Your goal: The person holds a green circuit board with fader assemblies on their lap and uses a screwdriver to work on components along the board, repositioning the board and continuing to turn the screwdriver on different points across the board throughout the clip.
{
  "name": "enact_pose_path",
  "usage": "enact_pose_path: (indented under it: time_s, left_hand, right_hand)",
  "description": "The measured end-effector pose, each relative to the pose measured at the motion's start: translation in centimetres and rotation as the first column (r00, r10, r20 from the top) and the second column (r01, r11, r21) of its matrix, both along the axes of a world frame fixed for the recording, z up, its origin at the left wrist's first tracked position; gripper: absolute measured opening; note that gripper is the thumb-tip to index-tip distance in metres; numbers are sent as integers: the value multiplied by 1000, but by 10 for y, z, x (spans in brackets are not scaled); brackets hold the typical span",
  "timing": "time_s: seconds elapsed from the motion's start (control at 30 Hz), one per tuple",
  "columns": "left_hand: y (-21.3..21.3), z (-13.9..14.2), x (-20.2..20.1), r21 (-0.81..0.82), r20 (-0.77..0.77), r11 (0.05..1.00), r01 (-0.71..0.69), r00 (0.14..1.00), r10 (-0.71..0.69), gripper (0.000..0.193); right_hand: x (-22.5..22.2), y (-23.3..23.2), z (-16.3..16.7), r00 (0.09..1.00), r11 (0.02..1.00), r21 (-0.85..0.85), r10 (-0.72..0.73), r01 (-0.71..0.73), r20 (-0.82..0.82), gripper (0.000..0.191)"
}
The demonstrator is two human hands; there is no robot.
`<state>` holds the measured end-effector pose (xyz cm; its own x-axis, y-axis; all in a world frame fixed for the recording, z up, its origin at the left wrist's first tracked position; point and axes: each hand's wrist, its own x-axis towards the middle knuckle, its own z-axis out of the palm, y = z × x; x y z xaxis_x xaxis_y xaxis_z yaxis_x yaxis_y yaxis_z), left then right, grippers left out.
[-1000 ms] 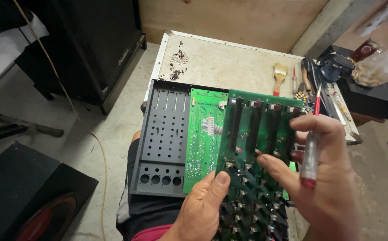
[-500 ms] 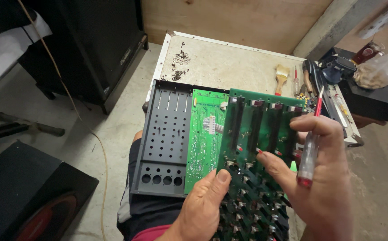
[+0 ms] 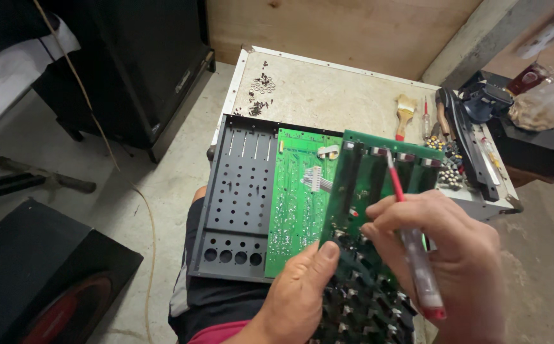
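On my lap lies a black metal chassis panel (image 3: pixel 235 204) with rows of holes and a green circuit board (image 3: pixel 299 197) fixed in it. My left hand (image 3: pixel 302 290) grips the lower edge of a second green circuit board (image 3: pixel 372 181), tilted up over the first, its near end covered in dark components (image 3: pixel 360 306). My right hand (image 3: pixel 449 255) holds a screwdriver (image 3: pixel 417 255) with a clear handle and red shaft, its tip near the raised board's top edge. A white ribbon connector (image 3: pixel 315 179) sits between the boards.
A worn white table (image 3: pixel 328 95) ahead carries a pile of small screws (image 3: pixel 261 95), a paintbrush (image 3: pixel 405 113), knobs and tools (image 3: pixel 455 146) at the right. A black speaker cabinet (image 3: pixel 137 70) stands at the left, another speaker (image 3: pixel 48 286) lies bottom left, and a cable (image 3: pixel 108 159) crosses the concrete floor.
My right hand has turned the screwdriver over, so the handle now points down toward me and the red shaft up toward the raised board's top edge. The left hand keeps its grip.
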<state>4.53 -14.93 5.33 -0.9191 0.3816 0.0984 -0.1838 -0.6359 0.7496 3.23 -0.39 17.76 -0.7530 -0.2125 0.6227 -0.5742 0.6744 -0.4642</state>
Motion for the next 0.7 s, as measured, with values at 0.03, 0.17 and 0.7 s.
enact_pose_path:
  time_s: [0.03,0.17,0.7]
  left_hand:
    - [-1,0,0,-51,-28,998,-22,999,20,50]
    - [-5,2,1,-131,-48,990,-57,998,51,50]
    - [-13,5,2,-116,-96,991,-73,994,62,50]
  right_hand:
    - [-1,-1,1,1000,1000,29,-7,7,3,26]
    - [4,-12,2,994,993,60,-104,102,28,22]
    - [6,-34,-5,979,969,142,-204,200,12,20]
